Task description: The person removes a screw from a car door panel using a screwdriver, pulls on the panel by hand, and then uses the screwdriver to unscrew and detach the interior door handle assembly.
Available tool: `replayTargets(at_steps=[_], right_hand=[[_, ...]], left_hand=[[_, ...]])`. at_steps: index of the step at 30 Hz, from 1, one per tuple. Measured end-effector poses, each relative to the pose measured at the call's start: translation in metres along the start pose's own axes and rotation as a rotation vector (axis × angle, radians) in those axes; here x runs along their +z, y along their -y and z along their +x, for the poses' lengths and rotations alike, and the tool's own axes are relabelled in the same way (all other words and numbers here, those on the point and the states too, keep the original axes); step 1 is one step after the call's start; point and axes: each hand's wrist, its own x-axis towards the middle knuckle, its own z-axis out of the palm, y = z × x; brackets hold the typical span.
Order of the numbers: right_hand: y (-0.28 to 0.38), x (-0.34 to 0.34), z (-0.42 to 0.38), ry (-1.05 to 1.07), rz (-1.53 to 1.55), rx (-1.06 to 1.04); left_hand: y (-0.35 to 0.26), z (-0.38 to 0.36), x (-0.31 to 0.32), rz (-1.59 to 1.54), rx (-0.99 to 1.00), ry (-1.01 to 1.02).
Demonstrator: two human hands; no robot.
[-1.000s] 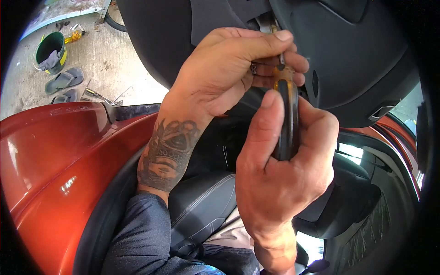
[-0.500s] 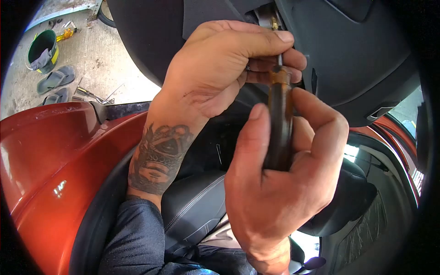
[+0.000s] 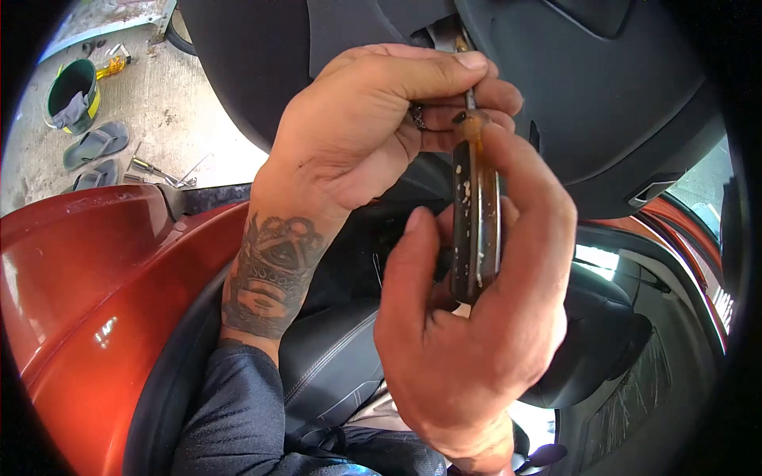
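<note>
The left grip (image 3: 361, 119) is raised, thumb pinched toward fingers; the right grip (image 3: 486, 321) is held lower, half-curled, thumb spread.

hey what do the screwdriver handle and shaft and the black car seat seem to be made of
Screwdriver handle: probably hard plastic, glossy, with translucent-looking amber and pale-flecked black parts. Shaft: likely metal, judging by its grey sheen. Black car seat: smooth leather or imitation leather, suggested by soft sheen and stitched seams; can't tell which.

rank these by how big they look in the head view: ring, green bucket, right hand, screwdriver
1. Right hand
2. Screwdriver, visible part
3. Green bucket, though farther from the camera
4. Ring
</note>
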Motion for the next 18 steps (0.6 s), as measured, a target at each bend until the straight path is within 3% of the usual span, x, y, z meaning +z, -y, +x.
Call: replayTargets(at_steps=[3,9,12,17,18], right_hand=[[-0.003,-0.005,0.005,0.010,-0.109,-0.071],[-0.001,0.001,0.005,-0.027,0.071,0.054],[0.000,0.006,0.001,-0.051,0.159,0.146],[-0.009,0.004,0.001,-0.017,0.256,0.199],[-0.015,0.011,-0.001,-0.087,0.243,0.089]], left_hand=[[0.000,0.000,0.004,-0.001,0.017,-0.035],[-0.003,-0.007,0.010,-0.060,0.034,-0.025],[-0.006,-0.006,0.009,-0.053,-0.049,-0.066],[0.001,-0.003,0.005,-0.005,0.031,-0.070],[0.002,-0.002,0.004,-0.017,0.025,-0.067]])
